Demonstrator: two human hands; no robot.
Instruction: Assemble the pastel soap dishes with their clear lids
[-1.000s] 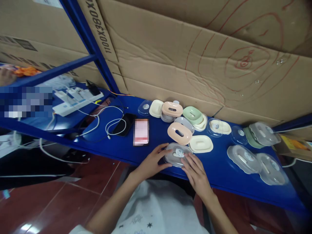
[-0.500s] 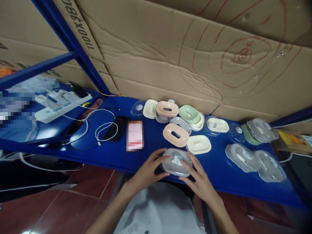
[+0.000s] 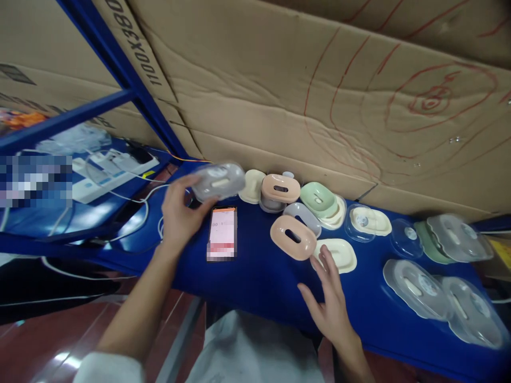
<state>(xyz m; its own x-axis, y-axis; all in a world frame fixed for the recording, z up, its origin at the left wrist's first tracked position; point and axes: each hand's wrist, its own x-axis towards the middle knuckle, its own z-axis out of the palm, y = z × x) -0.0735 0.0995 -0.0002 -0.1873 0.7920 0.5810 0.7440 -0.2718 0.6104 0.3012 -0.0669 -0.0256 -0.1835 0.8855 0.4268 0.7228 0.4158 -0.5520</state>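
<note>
My left hand (image 3: 179, 213) grips a grey soap box with a clear lid (image 3: 219, 183) by its near left end. The box is up over the back left of the table, above the phone. Nothing is in my right hand (image 3: 329, 300); its fingers are spread, and their tips overlap the near left edge of a cream soap dish (image 3: 346, 254). Whether they touch it I cannot tell. Just left of those fingertips lies a peach slotted tray (image 3: 277, 235). Behind are another peach tray (image 3: 269, 184), a green dish (image 3: 325, 197) and a grey dish (image 3: 309, 215).
A phone (image 3: 223, 234) with a lit screen lies left of the dishes. Farther left are white cables and a power strip (image 3: 120, 178). Lidded soap boxes (image 3: 415, 284) stand on the right, beside a clear lid (image 3: 406, 239). Cardboard (image 3: 255, 106) walls off the back.
My left hand has carried the grey soap box from the table's front edge to the back left. My right hand has let go of it and opened near the cream dish. The view has shifted slightly.
</note>
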